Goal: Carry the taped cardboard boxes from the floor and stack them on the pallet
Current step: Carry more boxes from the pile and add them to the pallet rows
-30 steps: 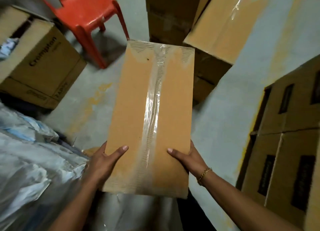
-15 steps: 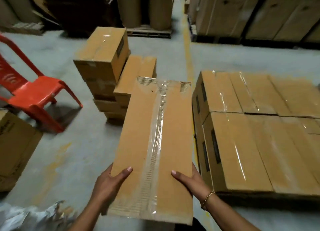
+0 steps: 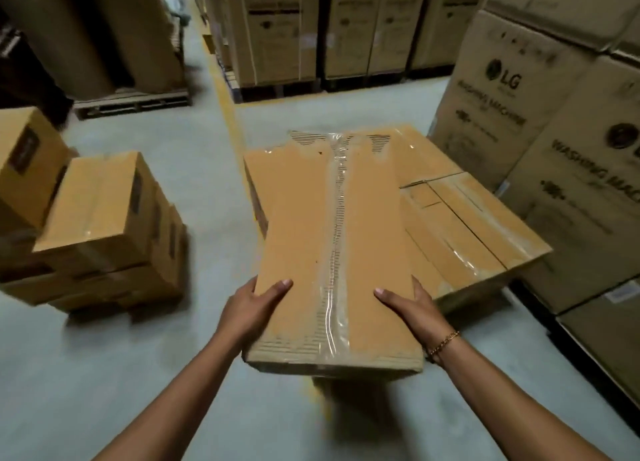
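Smooth grey concrete floor (image 3: 104, 374), tall printed cartons (image 3: 519, 90) behind. Left hand (image 3: 249, 311) and right hand (image 3: 415, 308) clasp the near corners of a flat, tape-seamed cardboard box (image 3: 304, 246), thumbs on top, its far end over a low stack of glossy-taped boxes (image 3: 467, 239).

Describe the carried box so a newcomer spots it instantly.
Right of frame stand LG cartons; before them lies a low stack of flat boxes. Partly over that stack is the box, gripped at its near end by the left hand and right hand. Only it is held, with paper torn at its far end.
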Motion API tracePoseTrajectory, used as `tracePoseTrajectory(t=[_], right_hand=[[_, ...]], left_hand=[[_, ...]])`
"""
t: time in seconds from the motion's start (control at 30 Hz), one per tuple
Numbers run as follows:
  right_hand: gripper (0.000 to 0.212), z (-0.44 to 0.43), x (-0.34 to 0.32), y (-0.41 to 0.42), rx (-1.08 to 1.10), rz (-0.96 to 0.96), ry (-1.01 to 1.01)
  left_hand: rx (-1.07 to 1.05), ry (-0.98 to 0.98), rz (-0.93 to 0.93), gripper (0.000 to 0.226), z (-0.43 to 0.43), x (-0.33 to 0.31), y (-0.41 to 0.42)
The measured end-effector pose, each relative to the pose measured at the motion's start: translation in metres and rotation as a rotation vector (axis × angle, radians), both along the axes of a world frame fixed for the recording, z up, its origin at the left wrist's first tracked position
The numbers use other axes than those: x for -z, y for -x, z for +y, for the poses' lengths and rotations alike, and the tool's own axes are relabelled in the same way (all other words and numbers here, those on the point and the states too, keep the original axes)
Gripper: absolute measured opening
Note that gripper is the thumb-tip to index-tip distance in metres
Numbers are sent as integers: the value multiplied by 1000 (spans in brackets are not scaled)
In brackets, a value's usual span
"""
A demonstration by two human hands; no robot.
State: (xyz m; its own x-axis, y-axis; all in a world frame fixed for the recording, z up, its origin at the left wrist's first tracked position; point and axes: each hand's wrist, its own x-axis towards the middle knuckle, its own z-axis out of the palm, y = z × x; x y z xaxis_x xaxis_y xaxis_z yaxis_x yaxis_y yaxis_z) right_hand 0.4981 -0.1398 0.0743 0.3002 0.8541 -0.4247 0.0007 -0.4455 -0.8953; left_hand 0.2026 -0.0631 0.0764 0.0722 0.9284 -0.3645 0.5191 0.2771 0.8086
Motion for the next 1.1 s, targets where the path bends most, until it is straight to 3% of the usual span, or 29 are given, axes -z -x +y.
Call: tracePoseTrajectory(t=[0.07, 0.2, 0.23, 0.33, 0.43, 0.53, 0.6, 0.77, 0.93, 1.1], right_hand=[[76, -8, -7, -59, 60, -11, -1], [59, -27, -24, -157, 161, -26, -8], [62, -29, -26, -177, 178, -29, -12], [75, -32, -27, -232, 211, -37, -9], [70, -25, -25, -276, 235, -43, -11], [59, -6, -22, -318, 239, -53, -8], [57, 11, -18, -348, 240, -54, 0], [55, 57, 3, -424, 243, -71, 46], [46, 100, 13, -497, 246, -60, 98], [54, 132, 20, -553, 228, -89, 132]], left_hand=[[47, -8, -29, 69, 5, -8, -63], [151, -21, -61, 95, 14, -15, -169], [174, -17, -77, 92, 16, -17, -192], [232, -10, -86, 53, 23, -27, -251], [267, -6, -103, 71, 44, -24, -298], [251, 11, -85, 103, 75, -3, -342], [255, 41, -79, 109, 95, 16, -372], [255, 51, -80, 106, 129, 25, -451], [260, 82, -114, 87, 161, 37, -523], [247, 142, -166, 71, 186, 38, -573]])
